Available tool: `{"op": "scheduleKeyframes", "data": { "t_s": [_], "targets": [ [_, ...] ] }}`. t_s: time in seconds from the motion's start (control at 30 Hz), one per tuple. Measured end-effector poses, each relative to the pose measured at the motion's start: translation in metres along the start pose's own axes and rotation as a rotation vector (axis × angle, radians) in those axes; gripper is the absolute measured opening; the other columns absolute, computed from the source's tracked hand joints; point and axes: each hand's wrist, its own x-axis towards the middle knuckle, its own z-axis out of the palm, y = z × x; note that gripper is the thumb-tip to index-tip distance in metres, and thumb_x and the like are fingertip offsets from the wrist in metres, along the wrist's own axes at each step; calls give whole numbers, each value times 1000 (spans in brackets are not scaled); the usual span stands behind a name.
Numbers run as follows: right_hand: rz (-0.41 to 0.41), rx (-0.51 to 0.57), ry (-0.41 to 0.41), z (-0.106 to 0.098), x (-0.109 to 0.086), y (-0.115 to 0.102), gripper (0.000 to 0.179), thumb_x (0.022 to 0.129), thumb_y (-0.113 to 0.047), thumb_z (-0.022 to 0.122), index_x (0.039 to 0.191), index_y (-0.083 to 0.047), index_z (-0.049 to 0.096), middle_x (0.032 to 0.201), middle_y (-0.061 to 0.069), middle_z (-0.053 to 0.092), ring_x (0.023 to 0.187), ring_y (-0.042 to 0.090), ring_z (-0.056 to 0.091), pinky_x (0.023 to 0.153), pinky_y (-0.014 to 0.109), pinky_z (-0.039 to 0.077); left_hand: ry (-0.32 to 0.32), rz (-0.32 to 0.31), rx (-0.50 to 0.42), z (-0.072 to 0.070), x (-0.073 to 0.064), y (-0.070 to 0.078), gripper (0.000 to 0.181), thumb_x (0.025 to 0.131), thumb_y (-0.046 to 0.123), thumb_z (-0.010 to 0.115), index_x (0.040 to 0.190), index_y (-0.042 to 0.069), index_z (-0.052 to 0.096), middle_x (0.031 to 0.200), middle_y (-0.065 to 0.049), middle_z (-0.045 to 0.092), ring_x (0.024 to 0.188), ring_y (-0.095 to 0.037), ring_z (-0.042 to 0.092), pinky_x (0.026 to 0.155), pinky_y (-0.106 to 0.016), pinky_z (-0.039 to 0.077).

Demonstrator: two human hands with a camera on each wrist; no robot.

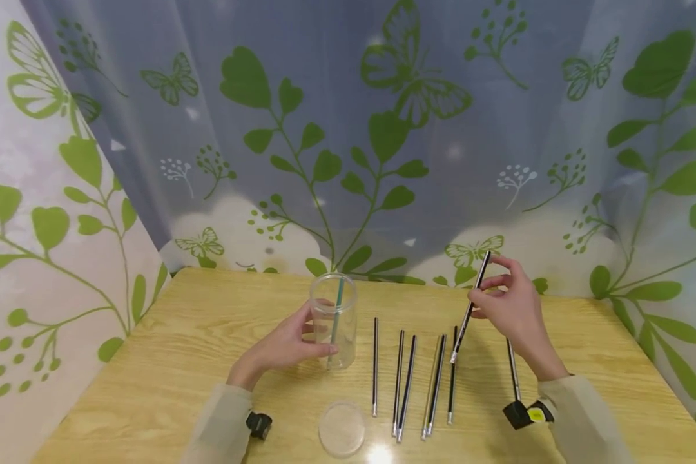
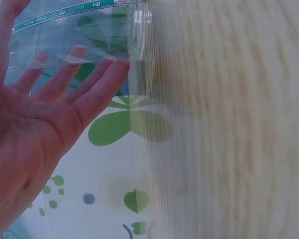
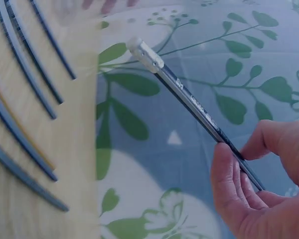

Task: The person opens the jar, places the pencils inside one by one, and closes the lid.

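Showing teal pencil (image 2: 60, 14), lettering visible from left wrist only

Black pencil (image 1: 468, 316) with silver stripe and pale tip, teal pencil (image 1: 336, 317) lettered in white, clear jar (image 1: 348, 341), yellow wood-grain table (image 1: 180, 335), blue-and-white cloth (image 1: 330, 32) with green leaves and butterflies, beige sleeves (image 1: 586, 419)

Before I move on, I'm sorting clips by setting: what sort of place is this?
Probably a tabletop work corner, perhaps at home: a wood-grain table with pencils laid out, backed by curtain-like cloth printed with leaves and butterflies.
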Motion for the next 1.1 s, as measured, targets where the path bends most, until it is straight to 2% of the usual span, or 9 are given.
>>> {"op": "scheduleKeyframes", "data": {
  "t_s": [0.17, 0.47, 0.7, 1.1],
  "targets": [
    [-12, 76, 31, 3, 4, -15, 80, 90, -5, 65, 160, -14, 26, 101, 6, 57, 71, 8, 68, 65, 33, 66, 10, 10, 4, 0, 2, 0, 75, 89, 22, 82, 150, 26, 37, 150, -11, 49, 133, -38, 57, 103, -44, 58],
    [-39, 178, 66, 4, 8, -30, 85, 88, -1, 64, 160, -22, 23, 98, 0, 55, 69, 8, 67, 65, 35, 66, 13, 47, 75, 1, 2, -1, 77, 90, 23, 80, 151, 17, 33, 148, -17, 51, 128, -40, 60, 101, -46, 59],
    [-88, 240, 100, 9, 8, -42, 85, 86, 5, 62, 158, -21, 26, 94, -1, 56, 68, 9, 66, 64, 35, 66, 1, 69, 93, 1, 2, -1, 76, 92, 23, 78, 151, 16, 32, 149, -17, 50, 127, -40, 61, 100, -43, 60],
    [-177, 399, 140, 25, 11, -60, 80, 84, 11, 60, 152, -23, 33, 91, 4, 55, 65, 16, 66, 62, 37, 66, 0, 57, 100, 0, 1, -1, 75, 92, 25, 78, 151, 19, 33, 150, -17, 50, 130, -41, 59, 104, -48, 57]
  ]
}}
